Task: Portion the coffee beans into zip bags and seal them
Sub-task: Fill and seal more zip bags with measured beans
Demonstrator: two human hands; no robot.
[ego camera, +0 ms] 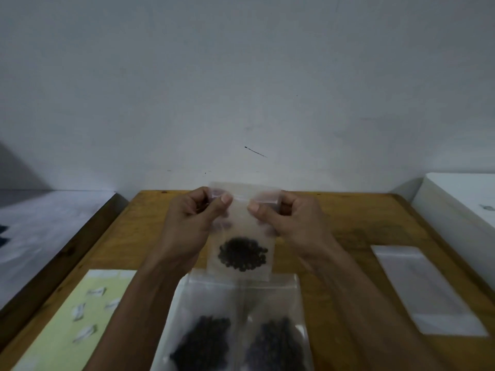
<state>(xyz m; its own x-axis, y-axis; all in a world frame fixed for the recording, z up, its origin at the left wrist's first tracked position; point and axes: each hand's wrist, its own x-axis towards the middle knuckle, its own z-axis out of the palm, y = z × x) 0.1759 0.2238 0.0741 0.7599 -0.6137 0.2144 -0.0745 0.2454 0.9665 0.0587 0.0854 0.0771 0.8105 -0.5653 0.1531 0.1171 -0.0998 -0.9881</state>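
Upright, the zip bag point(242, 231) of coffee beans point(242, 254) hangs pinched between left hand point(192, 223) and right hand point(292, 223).

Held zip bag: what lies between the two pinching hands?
Head view: only the zip bag's own top strip spans between left hand and right hand.
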